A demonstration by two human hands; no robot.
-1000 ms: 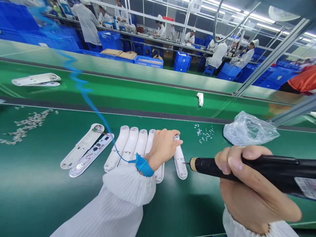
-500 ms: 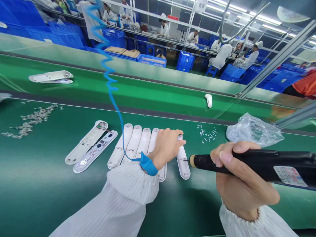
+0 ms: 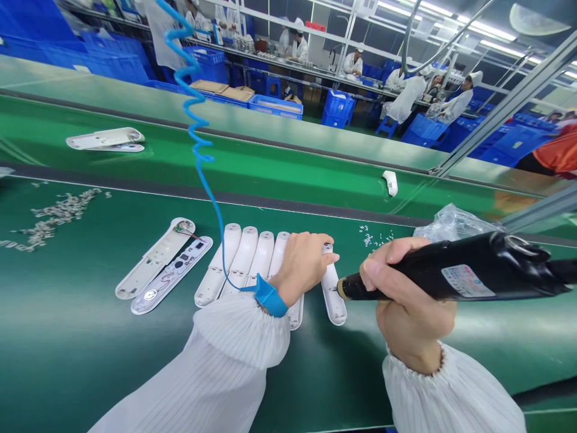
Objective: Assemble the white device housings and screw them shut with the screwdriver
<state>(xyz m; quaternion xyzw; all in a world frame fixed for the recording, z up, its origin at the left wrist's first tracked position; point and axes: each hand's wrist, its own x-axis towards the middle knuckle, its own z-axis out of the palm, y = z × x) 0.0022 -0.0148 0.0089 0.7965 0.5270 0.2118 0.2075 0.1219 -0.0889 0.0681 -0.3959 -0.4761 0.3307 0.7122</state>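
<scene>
My left hand, with a blue wrist strap on a coiled cord, grips the top end of a white plastic housing between thumb and fingers. The housing lies flat on the green bench. My right hand is wrapped round a black electric screwdriver. Its tan-ringed tip meets the middle of that housing; the bit is mostly hidden. Left of it, several similar white housings lie side by side, partly covered by my left hand and sleeve.
An opened housing and its circuit-board half lie to the left, near a heap of small parts. Tiny white pieces and a clear plastic bag are at right. The green conveyor behind carries white parts.
My right hand and the screwdriver have moved left, the tool's rear swinging up, and its tip is now against the housing. My left hand stays on the housing. Parts on the conveyor have shifted right.
</scene>
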